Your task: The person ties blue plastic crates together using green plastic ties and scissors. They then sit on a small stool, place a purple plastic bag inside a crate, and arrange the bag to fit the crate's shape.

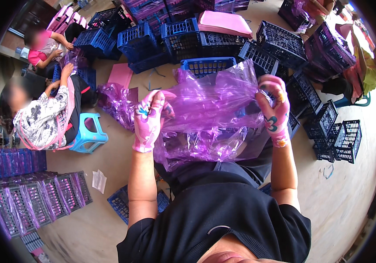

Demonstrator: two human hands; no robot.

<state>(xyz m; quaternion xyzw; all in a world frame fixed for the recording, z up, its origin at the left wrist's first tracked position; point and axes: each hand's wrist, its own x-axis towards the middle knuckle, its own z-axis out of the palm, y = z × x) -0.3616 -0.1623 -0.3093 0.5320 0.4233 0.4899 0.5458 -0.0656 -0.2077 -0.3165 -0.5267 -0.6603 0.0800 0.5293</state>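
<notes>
A translucent purple plastic bag [210,103] is spread between my two hands, above my lap. My left hand [149,119], in a pink glove with a printed pattern, pinches its left edge. At the bag's upper right, my right hand [273,109] in a matching glove has its fingers curled round the edge. More crumpled purple plastic [203,147] hangs below, over my knees. Just beyond the bag stands a blue plastic crate [210,64], its lower part covered by the film. Another heap of purple plastic [118,103] lies left of my left hand.
Blue crates [137,44] stand stacked ahead, pink sheets [224,24] on top. Dark crates [347,140] sit at the right. Two people [47,116] work at the left, one by a blue stool [89,131]. Wrapped crates [39,201] line the lower left.
</notes>
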